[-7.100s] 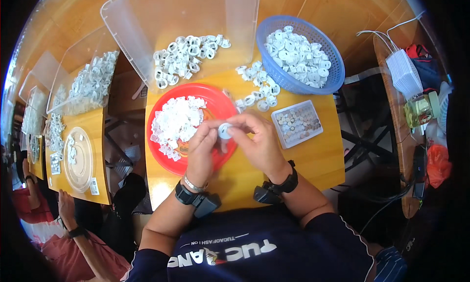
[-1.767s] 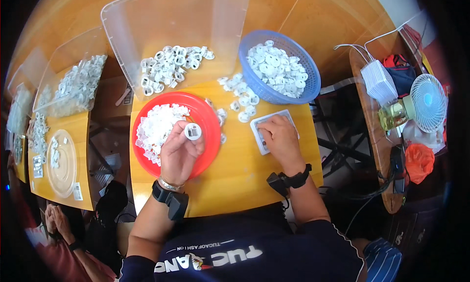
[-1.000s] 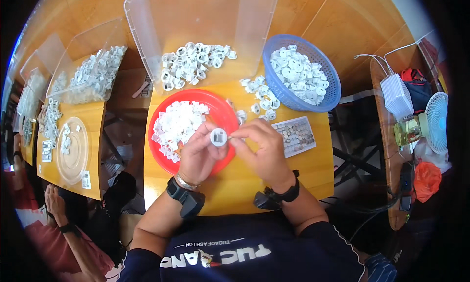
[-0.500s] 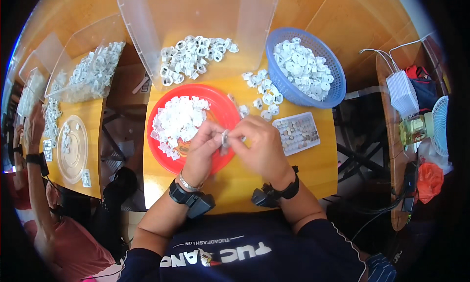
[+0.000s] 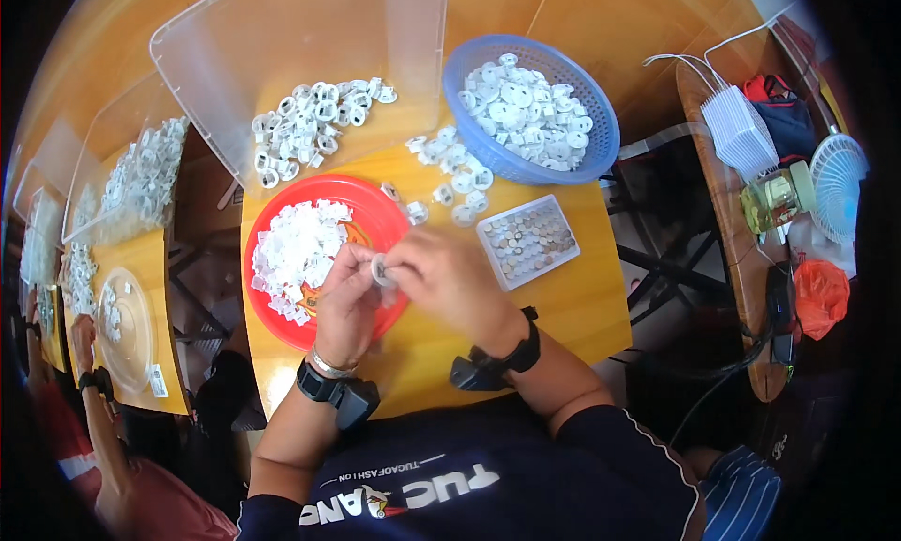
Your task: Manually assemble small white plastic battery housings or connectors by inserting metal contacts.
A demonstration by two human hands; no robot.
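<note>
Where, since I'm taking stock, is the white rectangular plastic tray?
In the head view, the tray lies right of the right hand, below the round blue plastic basket.

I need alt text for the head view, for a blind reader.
A person's left hand holds a round white part, touched by the right hand, over a red plate of white pieces. A blue basket and a white tray of discs stand to the right.

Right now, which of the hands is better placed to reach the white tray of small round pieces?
Probably the right hand: the white tray lies ahead and to its right. The left hand is farther away, by the red plate, holding the small white part.
</note>
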